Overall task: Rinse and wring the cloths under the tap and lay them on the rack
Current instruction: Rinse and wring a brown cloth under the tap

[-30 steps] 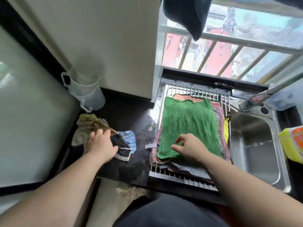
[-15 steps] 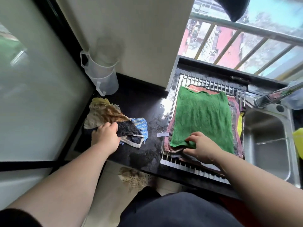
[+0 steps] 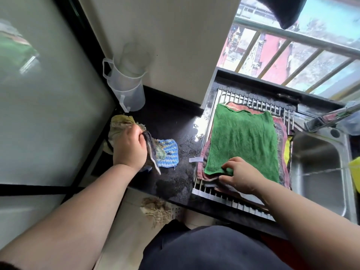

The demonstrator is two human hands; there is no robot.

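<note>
My left hand (image 3: 129, 148) grips a dark cloth (image 3: 151, 152) on the worktop (image 3: 171, 121), a jug (image 3: 126, 90) beyond it. My right hand (image 3: 240, 177) pinches the near edge of the green cloth (image 3: 243, 137) on the rack (image 3: 253, 103).

- place: a small home kitchen or wash corner by an upper-storey window.
- stainless sink (image 3: 319, 172), single basin, set in a dark stone counter (image 3: 167, 119).
- chrome tap (image 3: 329, 119) reaching over the basin.
- wire rack (image 3: 253, 103) of metal rods just left of the basin, bearing a flat stack of cloths, green cloth (image 3: 243, 137) on top.
- crumpled cloths (image 3: 120, 123) heaped on the wet counter at left.
- clear plastic measuring jug (image 3: 126, 88) standing in the corner against a pale wall.
- yellow bottle (image 3: 355, 172) at the sink's right edge, partly out of view.
- metal railing (image 3: 292, 36) outside the window, red rooftops below.
</note>
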